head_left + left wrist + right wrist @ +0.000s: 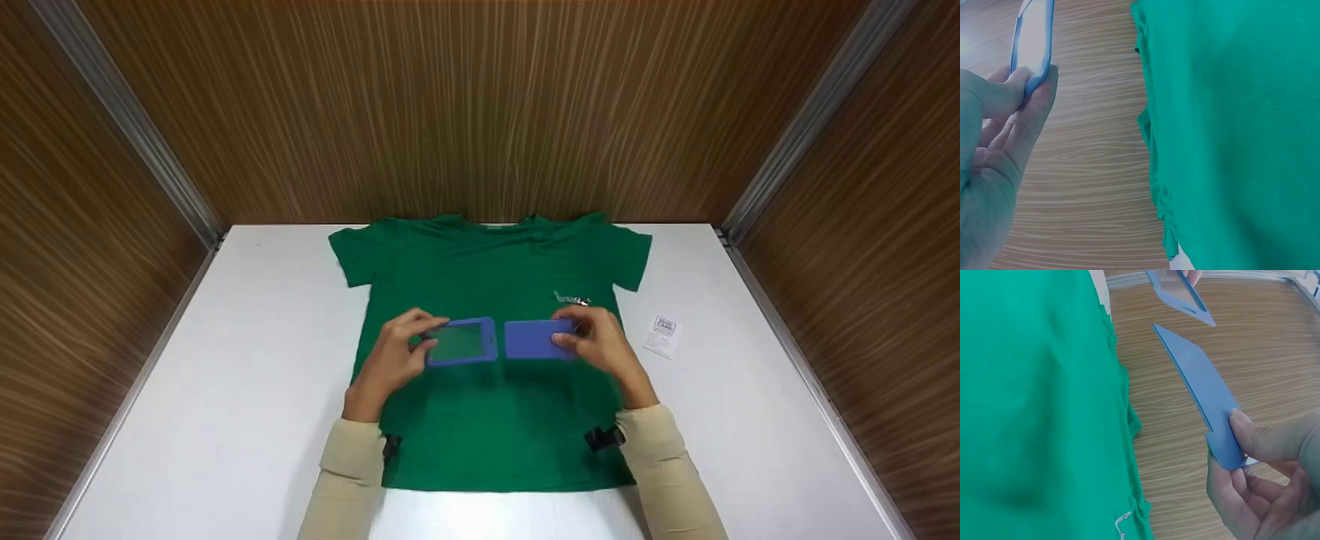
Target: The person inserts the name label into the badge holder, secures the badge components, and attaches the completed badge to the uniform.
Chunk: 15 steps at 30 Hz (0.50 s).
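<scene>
My left hand (394, 349) pinches one end of a blue-purple ID card holder frame (490, 340) with a see-through window. In the left wrist view the thumb lies on the face of the card holder frame (1033, 36), with fingers behind. A flat blue-purple panel (529, 340) is gripped at its right end by my right hand (602, 343), thumb on top. Both pieces are held above a green T-shirt (499, 427), end to end, a narrow gap between them. The right wrist view shows the panel (1199, 374) with a stepped, rounded end at the fingers.
The T-shirt lies spread on a white table (262, 352), neck toward the back wall. A small silvery item (573, 299) rests on the shirt beyond my right hand. A white printed card (662, 335) lies right of the shirt. Wood-patterned walls (480, 112) enclose the back and sides.
</scene>
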Each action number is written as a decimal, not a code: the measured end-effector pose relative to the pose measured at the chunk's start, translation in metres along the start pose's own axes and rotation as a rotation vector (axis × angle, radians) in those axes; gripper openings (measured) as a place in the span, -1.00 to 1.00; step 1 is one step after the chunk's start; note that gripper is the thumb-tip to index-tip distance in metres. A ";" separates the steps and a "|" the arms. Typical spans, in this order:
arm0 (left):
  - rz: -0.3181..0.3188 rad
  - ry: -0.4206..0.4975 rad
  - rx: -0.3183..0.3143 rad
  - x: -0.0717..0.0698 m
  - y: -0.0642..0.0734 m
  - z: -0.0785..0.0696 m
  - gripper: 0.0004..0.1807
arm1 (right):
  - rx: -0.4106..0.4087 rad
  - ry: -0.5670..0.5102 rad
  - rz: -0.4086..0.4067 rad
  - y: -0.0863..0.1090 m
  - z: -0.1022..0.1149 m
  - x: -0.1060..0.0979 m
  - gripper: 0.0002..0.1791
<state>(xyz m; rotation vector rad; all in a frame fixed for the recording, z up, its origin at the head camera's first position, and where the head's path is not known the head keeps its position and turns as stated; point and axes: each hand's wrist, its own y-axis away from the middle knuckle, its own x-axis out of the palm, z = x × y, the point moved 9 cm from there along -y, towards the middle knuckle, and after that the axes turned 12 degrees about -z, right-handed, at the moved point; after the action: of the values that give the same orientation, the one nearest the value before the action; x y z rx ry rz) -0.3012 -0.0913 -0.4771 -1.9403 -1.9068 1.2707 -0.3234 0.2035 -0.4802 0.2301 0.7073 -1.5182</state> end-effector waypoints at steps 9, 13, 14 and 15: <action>-0.012 -0.011 0.016 -0.002 0.000 -0.001 -0.64 | 0.051 0.021 0.027 -0.003 -0.018 0.006 -0.79; -0.009 0.000 0.015 -0.002 0.000 -0.001 -0.64 | 0.055 0.024 0.047 -0.003 -0.025 0.012 -0.79; -0.007 0.002 0.013 -0.002 0.000 -0.001 -0.64 | 0.057 0.024 0.051 -0.003 -0.026 0.013 -0.79; -0.007 0.006 0.010 -0.002 0.000 -0.001 -0.64 | 0.057 0.024 0.053 -0.003 -0.027 0.015 -0.79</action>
<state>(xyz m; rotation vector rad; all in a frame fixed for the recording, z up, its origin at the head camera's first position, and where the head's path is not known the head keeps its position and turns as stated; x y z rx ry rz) -0.2999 -0.0923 -0.4761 -1.9282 -1.8987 1.2685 -0.3350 0.2061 -0.5092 0.3086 0.6727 -1.4879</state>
